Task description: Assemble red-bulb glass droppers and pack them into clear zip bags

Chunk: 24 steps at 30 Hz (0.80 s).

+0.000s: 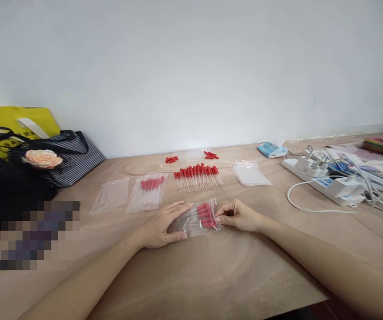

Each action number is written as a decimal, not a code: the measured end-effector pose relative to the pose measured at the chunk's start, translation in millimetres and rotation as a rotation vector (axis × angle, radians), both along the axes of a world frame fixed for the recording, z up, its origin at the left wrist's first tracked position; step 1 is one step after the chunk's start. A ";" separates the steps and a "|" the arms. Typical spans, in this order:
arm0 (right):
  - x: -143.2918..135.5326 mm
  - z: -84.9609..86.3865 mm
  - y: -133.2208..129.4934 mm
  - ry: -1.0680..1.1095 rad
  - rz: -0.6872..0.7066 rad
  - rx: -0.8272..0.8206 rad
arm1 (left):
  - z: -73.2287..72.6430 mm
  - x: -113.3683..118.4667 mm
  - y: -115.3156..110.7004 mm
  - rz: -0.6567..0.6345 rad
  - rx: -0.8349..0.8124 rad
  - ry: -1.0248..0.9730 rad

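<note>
A clear zip bag [191, 226] holding several red-bulbed droppers [206, 214] lies sideways on the table in front of me. My left hand [160, 226] rests on its left end, fingers stretched out along the top and thumb apart below. At the bag's right edge, by the red bulbs, my right hand [236, 215] has thumb and fingertips pinched on the plastic. Just beyond is a row of loose droppers [198, 178] with red bulbs and clear stems. Left of that row lies another bag of droppers [148, 192], beside a flat clear bag [111, 194].
A stack of clear bags [252, 173] lies right of the row. Red bulbs [211, 155] and clear tubes sit near the wall. Further right are a blue tissue pack [271, 150] and a power strip [325, 182] with cables. Bags [74, 155] stand at left.
</note>
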State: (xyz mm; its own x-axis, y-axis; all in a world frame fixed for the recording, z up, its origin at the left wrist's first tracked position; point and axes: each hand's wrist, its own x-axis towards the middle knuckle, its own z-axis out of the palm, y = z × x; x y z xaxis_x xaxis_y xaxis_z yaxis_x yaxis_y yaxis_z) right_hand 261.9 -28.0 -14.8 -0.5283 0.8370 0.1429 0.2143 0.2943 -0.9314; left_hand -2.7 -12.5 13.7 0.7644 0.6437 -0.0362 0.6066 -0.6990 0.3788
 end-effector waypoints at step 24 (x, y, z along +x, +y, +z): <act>-21.2 8.0 -8.4 0.027 -0.437 -0.413 | -2.2 17.6 8.9 0.277 -0.173 -0.339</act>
